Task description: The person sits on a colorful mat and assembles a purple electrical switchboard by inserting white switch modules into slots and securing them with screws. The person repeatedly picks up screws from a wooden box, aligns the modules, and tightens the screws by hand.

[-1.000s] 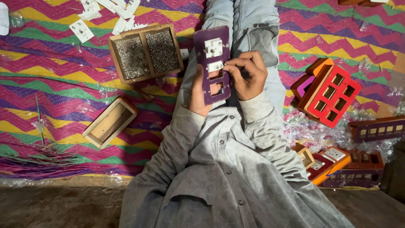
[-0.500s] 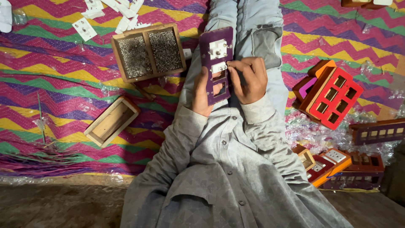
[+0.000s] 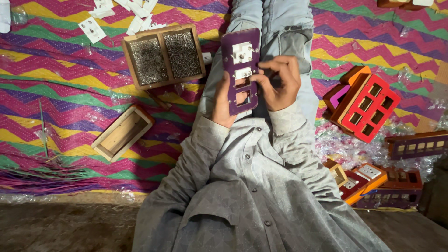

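Purple plate [image 3: 240, 70], long w/ four cut-outs in a row, is held over the person's lap above the zigzag mat [image 3: 60, 88]. Left hand [image 3: 223, 100] grips its lower left edge, thumb on the front, fingers wrapped behind. Right hand [image 3: 279, 83] is curled closed at the right edge by the second slot; fingertips pinch there, can't tell if a small part is between them. Progress, as judged: two upper slots carry white inserts [image 3: 242, 52], two lower slots open, so approx. half fitted. Count: 1 plate in hand; 2 inserts seated; 1 two-compartment wooden tray of metal screws [image 3: 163, 56] just left of plate; 1 empty wooden box [image 3: 122, 132] nearer the left elbow; loose white inserts [image 3: 140, 21] at top, approx. six, partly cut off; red plate [image 3: 368, 108] atop a stack of orange and purple ones to the right; further plates lower right, number unclear.
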`<move>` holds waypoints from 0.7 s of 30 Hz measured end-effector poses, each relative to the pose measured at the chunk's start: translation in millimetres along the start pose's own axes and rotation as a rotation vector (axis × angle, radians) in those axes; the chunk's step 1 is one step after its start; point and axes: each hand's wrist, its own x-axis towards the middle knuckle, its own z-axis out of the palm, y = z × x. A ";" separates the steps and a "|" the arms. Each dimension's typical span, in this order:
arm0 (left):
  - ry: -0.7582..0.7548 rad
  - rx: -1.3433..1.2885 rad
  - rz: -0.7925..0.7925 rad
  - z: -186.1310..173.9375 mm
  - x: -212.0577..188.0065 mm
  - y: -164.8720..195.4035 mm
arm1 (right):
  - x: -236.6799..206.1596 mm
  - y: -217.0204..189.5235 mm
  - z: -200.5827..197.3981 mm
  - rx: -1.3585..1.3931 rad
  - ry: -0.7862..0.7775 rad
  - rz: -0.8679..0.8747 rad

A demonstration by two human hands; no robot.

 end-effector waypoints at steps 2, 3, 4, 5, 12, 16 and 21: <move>0.055 -0.006 -0.003 6.4 1.1 2.6 | -0.2 0.0 0.1 0.052 -0.058 -0.026; 0.085 -0.022 0.010 9.8 1.8 4.3 | -0.8 1.0 0.5 0.070 -0.110 -0.048; 0.114 -0.037 0.024 12.4 2.6 6.6 | -1.5 2.9 1.5 0.090 -0.163 -0.072; 0.098 -0.070 0.009 14.5 3.0 9.3 | -2.4 5.4 2.8 0.122 -0.181 -0.015; 0.043 -0.134 -0.013 18.1 3.7 15.6 | -11.3 26.3 9.2 0.279 -0.207 0.091; 0.009 -0.120 -0.029 17.1 5.7 13.8 | -15.9 27.4 11.3 0.476 -0.125 0.375; 0.013 -0.128 -0.006 14.6 4.1 12.6 | -14.3 31.0 7.8 0.296 -0.227 0.146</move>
